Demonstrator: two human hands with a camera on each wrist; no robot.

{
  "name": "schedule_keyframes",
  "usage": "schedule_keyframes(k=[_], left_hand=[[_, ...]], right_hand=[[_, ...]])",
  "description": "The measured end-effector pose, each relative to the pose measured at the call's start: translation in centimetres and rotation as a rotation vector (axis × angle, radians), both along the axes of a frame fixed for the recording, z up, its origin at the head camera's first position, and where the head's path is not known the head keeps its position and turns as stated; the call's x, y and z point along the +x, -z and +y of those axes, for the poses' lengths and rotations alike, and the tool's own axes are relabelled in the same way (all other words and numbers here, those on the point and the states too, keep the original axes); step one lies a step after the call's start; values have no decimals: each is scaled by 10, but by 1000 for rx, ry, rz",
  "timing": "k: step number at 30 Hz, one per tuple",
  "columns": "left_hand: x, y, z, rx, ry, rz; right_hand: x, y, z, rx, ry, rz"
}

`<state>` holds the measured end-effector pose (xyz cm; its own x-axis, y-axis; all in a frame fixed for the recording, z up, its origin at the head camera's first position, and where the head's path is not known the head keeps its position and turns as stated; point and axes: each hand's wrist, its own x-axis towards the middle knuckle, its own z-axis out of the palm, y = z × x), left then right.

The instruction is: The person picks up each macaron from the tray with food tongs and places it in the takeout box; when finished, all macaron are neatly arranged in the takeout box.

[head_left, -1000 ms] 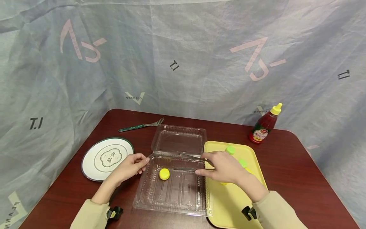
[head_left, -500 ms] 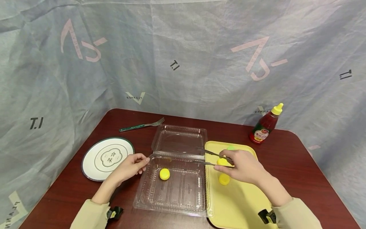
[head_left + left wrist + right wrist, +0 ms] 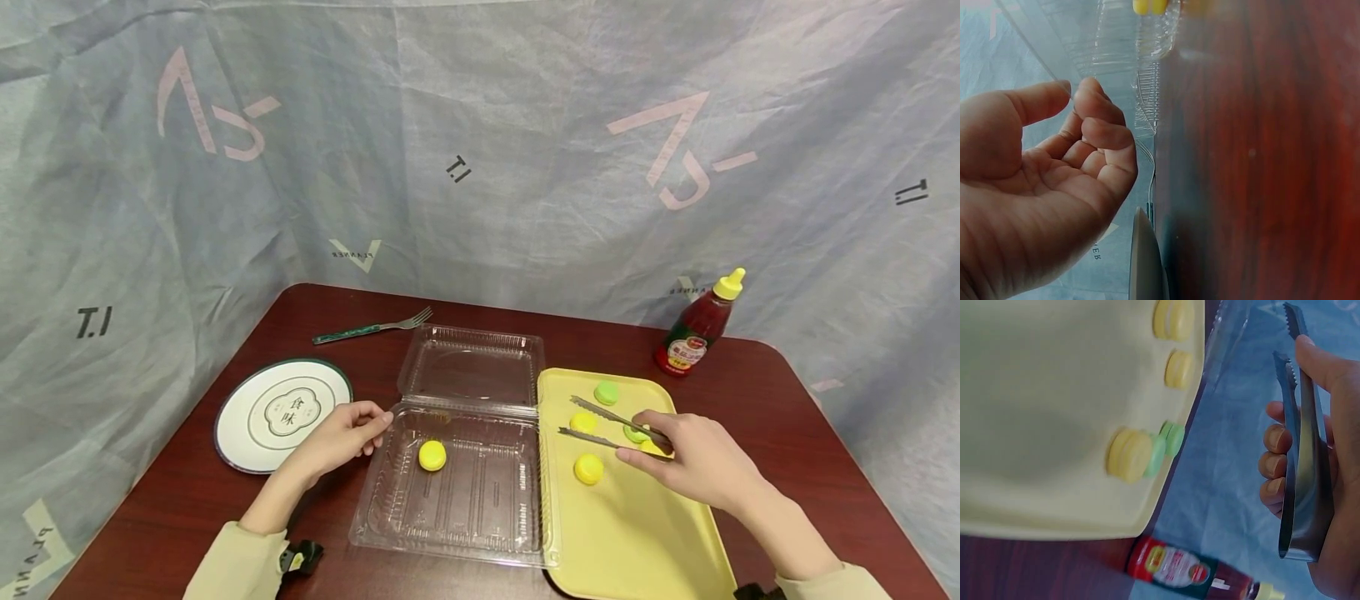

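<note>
Metal tongs (image 3: 1305,487) are held in my right hand (image 3: 701,458), thumb on one arm and fingers curled round the other, their tips parted with nothing between them. They hover over the yellow tray (image 3: 637,533), which holds yellow macarons (image 3: 588,468) and green macarons (image 3: 606,392). Left of the tray, the clear plastic box (image 3: 480,500) lies with its lid folded back, a single yellow macaron (image 3: 432,456) inside. My left hand (image 3: 341,437) pinches the box's left edge between thumb and index finger, as the left wrist view shows (image 3: 1054,175).
A white plate (image 3: 247,417) with a dark rim lies at the left. Behind it is a fork (image 3: 360,332) with a green handle. A red sauce bottle (image 3: 690,333) with a yellow cap stands behind the tray at the right. A grey cloth hangs beyond the table.
My right hand has moved right with the tongs, from over the clear box to over the tray, uncovering several macarons. My left hand has stayed at the box edge.
</note>
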<state>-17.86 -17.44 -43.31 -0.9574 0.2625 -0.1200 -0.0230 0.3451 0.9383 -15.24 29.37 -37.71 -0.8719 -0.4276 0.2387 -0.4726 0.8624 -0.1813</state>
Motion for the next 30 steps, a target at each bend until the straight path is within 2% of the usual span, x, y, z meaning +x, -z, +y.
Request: schedule_keyframes(k=[4,15,24,30], left_hand=[[0,0,0,0,0,-4],[0,0,0,-9,-2,-5],[0,0,0,-7,-3,-9],[0,-1,0,-2,-5,-9]], right_hand=[[6,4,13,9,36,-28],[23,24,33,46,39,-69],[25,30,36,50,-13,-38],[25,31,35,64,-20,-49]])
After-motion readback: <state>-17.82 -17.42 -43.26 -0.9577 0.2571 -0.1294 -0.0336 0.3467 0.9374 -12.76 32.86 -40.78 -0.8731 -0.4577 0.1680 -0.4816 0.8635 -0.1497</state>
